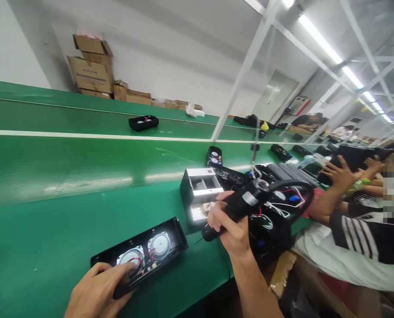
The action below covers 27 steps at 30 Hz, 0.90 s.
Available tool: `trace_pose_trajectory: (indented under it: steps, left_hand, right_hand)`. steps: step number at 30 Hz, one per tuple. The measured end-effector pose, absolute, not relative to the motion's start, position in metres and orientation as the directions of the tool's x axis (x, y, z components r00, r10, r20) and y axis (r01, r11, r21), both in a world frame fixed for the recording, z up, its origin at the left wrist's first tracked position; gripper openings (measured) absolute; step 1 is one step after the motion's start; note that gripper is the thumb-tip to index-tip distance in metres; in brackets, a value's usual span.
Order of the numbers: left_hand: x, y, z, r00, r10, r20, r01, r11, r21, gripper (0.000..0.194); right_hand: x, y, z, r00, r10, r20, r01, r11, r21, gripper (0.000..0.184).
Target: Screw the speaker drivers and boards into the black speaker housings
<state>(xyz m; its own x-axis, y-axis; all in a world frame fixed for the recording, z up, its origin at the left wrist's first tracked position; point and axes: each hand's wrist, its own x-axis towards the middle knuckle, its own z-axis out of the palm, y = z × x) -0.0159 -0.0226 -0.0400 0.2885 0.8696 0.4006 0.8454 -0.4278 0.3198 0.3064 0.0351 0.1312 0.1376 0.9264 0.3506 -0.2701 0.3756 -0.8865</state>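
Observation:
My left hand (99, 289) grips the near left end of a black speaker housing (142, 247), its fingers reaching over the rim onto one speaker. Two round silver-backed speakers with red wires show inside the housing, which lies tilted on the green bench. My right hand (230, 225) is wrapped around a black electric screwdriver (246, 198), whose thin bit points down and left, apart from the housing's right end. A thick black cable and a hanging hook are at the tool's upper end. Just beyond my right hand stands a box-shaped screw feeder (201, 183) with a lit front.
More black speaker housings and loose wires crowd the right of the green bench (67, 221). A co-worker's hand (340, 174) holds a black housing there. One open housing (144, 123) lies on the back belt. Cardboard boxes (91, 75) stand along the wall; a white post (239, 79) rises mid-bench.

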Motion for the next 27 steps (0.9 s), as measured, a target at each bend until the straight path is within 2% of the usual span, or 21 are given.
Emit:
trace_pose_trajectory:
  steps: [5,8,14,17,21,24,27]
  left_hand:
    - [0.001,-0.026,-0.016,0.292,0.832,0.472,0.821,-0.471,0.322,0.042]
    - [0.008,-0.026,-0.002,0.302,0.817,0.491,0.816,-0.488,0.310,0.046]
    - [0.011,-0.028,0.003,0.312,0.826,0.469,0.778,-0.505,0.373,0.035]
    - [0.011,-0.028,0.000,0.309,0.847,0.432,0.777,-0.487,0.400,0.030]
    - [0.011,-0.027,0.002,0.313,0.868,0.385,0.773,-0.468,0.428,0.032]
    - [0.012,-0.027,0.005,0.311,0.859,0.408,0.769,-0.479,0.422,0.031]
    - [0.013,-0.027,0.006,0.301,0.848,0.436,0.776,-0.483,0.405,0.022]
  right_hand:
    - [0.249,0.010,0.126,-0.047,0.901,0.431,-0.452,0.366,-0.813,0.017]
    - [0.217,-0.001,0.118,-0.172,0.893,0.415,-0.451,0.303,-0.839,0.019]
    - [0.187,-0.003,0.105,-0.309,0.865,0.395,-0.395,0.261,-0.881,0.019]
    - [0.182,-0.001,0.101,-0.325,0.860,0.394,-0.374,0.266,-0.889,0.020]
    - [0.177,0.000,0.102,-0.339,0.860,0.382,-0.309,0.282,-0.908,0.022]
    - [0.175,0.002,0.107,-0.370,0.847,0.382,-0.288,0.287,-0.914,0.022]
    - [0.174,0.003,0.109,-0.367,0.844,0.391,-0.284,0.299,-0.911,0.027]
